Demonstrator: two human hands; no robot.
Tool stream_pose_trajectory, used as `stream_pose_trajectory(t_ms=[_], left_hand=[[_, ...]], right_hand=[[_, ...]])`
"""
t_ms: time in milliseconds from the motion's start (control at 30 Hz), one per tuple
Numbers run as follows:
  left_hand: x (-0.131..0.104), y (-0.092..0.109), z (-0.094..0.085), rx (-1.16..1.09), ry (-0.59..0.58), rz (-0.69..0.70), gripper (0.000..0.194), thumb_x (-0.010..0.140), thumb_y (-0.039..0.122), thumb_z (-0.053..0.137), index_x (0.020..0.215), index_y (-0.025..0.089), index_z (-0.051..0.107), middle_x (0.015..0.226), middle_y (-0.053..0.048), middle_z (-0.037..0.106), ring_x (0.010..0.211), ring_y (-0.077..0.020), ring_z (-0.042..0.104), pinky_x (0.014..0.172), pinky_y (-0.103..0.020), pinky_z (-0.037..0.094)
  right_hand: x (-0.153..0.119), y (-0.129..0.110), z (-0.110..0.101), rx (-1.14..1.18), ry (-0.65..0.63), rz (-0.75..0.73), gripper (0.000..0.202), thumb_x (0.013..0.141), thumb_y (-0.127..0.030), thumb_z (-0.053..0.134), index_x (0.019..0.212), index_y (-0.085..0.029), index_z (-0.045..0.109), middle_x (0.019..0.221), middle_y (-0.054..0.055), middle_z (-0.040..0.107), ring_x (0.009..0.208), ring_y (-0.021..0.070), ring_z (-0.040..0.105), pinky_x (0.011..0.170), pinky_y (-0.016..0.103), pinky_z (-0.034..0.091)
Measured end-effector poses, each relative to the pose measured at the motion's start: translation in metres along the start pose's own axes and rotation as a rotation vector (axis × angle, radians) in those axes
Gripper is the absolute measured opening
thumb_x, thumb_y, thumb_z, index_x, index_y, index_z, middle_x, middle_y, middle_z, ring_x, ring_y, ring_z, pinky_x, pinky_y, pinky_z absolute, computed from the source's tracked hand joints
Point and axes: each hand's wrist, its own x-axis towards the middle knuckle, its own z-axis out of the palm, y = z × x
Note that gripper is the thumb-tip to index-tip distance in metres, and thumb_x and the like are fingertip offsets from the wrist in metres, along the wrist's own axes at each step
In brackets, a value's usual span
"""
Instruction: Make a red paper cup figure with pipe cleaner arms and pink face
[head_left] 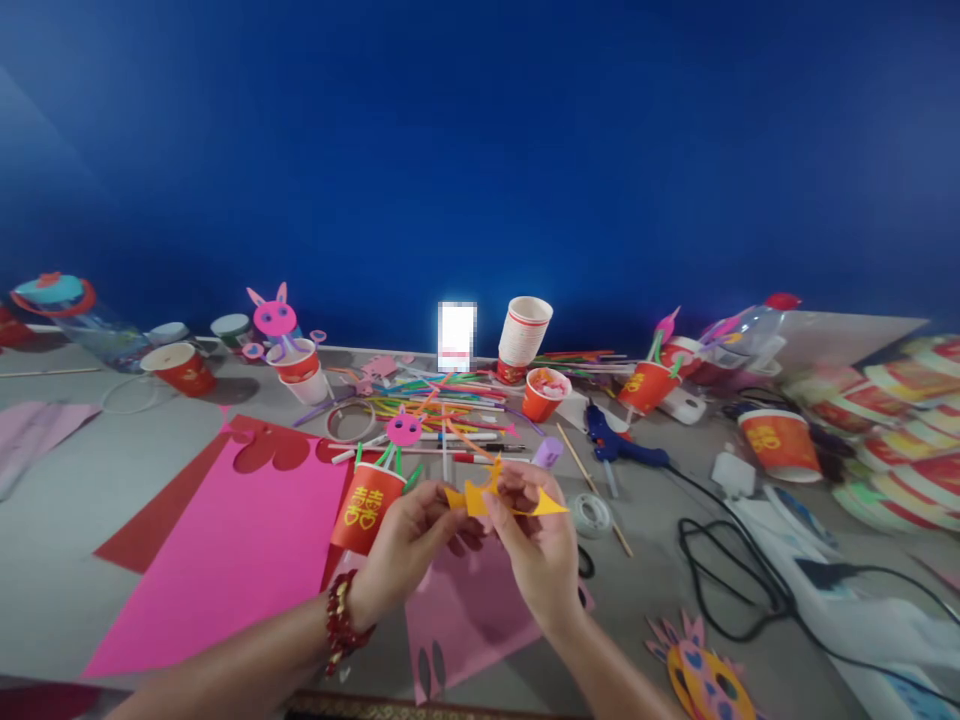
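Both hands meet above a pink sheet (pixel 480 640) with cut-out holes. My left hand (pixel 420 530), with a red beaded bracelet on its wrist, pinches the left end of a cut yellow-orange piece (pixel 478 498). My right hand (pixel 536 540) is closed around the right part of the same piece, its thumb on the front and a pointed tip sticking out to the right. Just left of the hands stands a red paper cup (pixel 367 508) with gold characters, topped by a small pink face figure (pixel 404 428) on green stems.
Bright pink sheet (pixel 225 560) lies left. Blue glue gun (pixel 619 440), its black cord (pixel 720 560), clear tape (pixel 591 515) and a wooden stick (pixel 592 485) lie right. Pens, coloured stems and a stack of cups (pixel 525 330) are behind. A yellow-pink paper figure (pixel 705 680) is at lower right.
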Motion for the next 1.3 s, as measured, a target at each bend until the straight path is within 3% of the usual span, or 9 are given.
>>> stream_pose_trajectory(t_ms=[100,200,467,733,933,1300], left_hand=[[-0.003,0.001,0.001,-0.035,-0.053,0.027,0.025,0.095,0.04,0.059,0.096,0.015,0.061,0.09,-0.01,0.075,0.075,-0.0173,0.071,0.066,-0.028,0.057],[-0.003,0.001,0.0,-0.061,-0.075,0.041,0.021,0.097,0.035,0.056,0.097,0.015,0.063,0.096,-0.01,0.075,0.08,-0.018,0.071,0.072,-0.028,0.057],[-0.004,0.004,-0.004,-0.083,-0.082,0.004,0.022,0.096,0.034,0.057,0.094,0.014,0.066,0.087,-0.009,0.076,0.079,-0.0193,0.072,0.072,-0.028,0.056],[-0.004,0.006,-0.005,-0.073,-0.067,-0.034,0.031,0.091,0.044,0.063,0.09,0.014,0.067,0.082,-0.009,0.075,0.074,-0.0202,0.072,0.071,-0.031,0.057],[-0.004,0.006,-0.004,0.001,-0.099,0.005,0.03,0.095,0.041,0.057,0.091,0.013,0.067,0.081,-0.009,0.073,0.073,-0.0175,0.069,0.07,-0.029,0.056],[-0.003,0.007,-0.002,0.033,-0.056,-0.019,0.032,0.09,0.046,0.064,0.085,0.014,0.065,0.072,-0.004,0.069,0.065,-0.0139,0.065,0.065,-0.025,0.054]], right_hand=[[0.004,0.0,-0.001,-0.014,-0.032,-0.005,0.026,0.09,-0.027,0.067,0.115,-0.026,0.059,0.089,0.001,0.065,0.059,0.0126,0.067,0.056,0.025,0.058],[0.005,-0.001,-0.003,-0.154,-0.052,-0.096,0.026,0.09,-0.023,0.066,0.115,-0.026,0.06,0.086,0.001,0.065,0.069,0.015,0.069,0.064,0.025,0.059],[0.007,0.003,-0.008,-0.421,-0.13,-0.22,0.024,0.089,-0.019,0.064,0.112,-0.025,0.061,0.091,0.004,0.069,0.082,0.0188,0.069,0.074,0.028,0.058],[0.013,-0.004,-0.011,-0.469,-0.306,-0.274,0.017,0.091,-0.016,0.06,0.105,-0.025,0.064,0.093,0.004,0.071,0.081,0.0188,0.069,0.074,0.029,0.057],[0.016,-0.004,-0.013,-0.492,-0.333,-0.291,0.021,0.09,-0.013,0.06,0.106,-0.026,0.064,0.095,0.003,0.071,0.085,0.019,0.069,0.077,0.029,0.056],[0.015,-0.006,-0.013,-0.498,-0.343,-0.339,0.025,0.092,-0.013,0.059,0.112,-0.027,0.063,0.099,0.005,0.068,0.091,0.0208,0.067,0.08,0.032,0.056]])
